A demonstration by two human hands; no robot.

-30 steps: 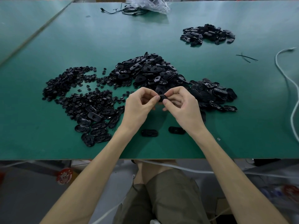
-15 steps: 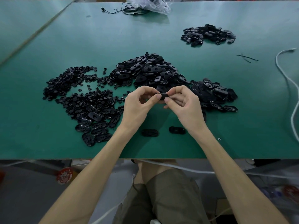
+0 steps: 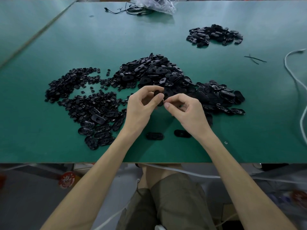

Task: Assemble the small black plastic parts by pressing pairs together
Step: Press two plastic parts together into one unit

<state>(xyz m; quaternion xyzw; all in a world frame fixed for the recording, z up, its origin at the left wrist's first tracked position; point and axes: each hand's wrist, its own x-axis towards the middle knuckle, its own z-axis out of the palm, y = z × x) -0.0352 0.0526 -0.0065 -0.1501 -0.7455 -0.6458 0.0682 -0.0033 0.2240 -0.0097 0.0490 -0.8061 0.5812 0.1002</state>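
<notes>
1. A small black part [image 3: 159, 103] is held up in the air between two hands, just over the near middle of the tabletop [image 3: 216, 151]. It is dark, smooth plastic with a round edge. Fingers hide most of it.
2. The left hand [image 3: 142, 108] grips the part. Its thumb presses on top, and its curled fingers [image 3: 146, 90] wrap behind.
3. The right hand [image 3: 189, 113] comes in from the other side. Its thumb and first finger are bent and pinch the right edge of the same part.
4. Two flat oval pieces lie alone on the tabletop, just below the wrists: the left oval [image 3: 154, 136] and the right oval [image 3: 181, 133]. They do not touch.
5. Behind the hands is a big heap of shiny oval shells [image 3: 154, 72]. A lower heap [image 3: 221, 95] spreads out to its right.
6. To the left is a wide patch of tiny round bits [image 3: 71, 87], bumpy like gravel. Some bigger ovals [image 3: 98, 128] lie flat at its near edge.
7. Far back on the right, well apart, sits a smaller pile [image 3: 214, 34] of black pieces.
8. The tabletop is green, flat and smooth, with one little screw [image 3: 226, 142] in it.
9. A white cord [image 3: 297, 83] bends down the right side. Near it lie thin black ties [image 3: 255, 59].
10. At the far edge sit a crinkly clear bag [image 3: 156, 4] and thin black wires [image 3: 126, 11].
</notes>
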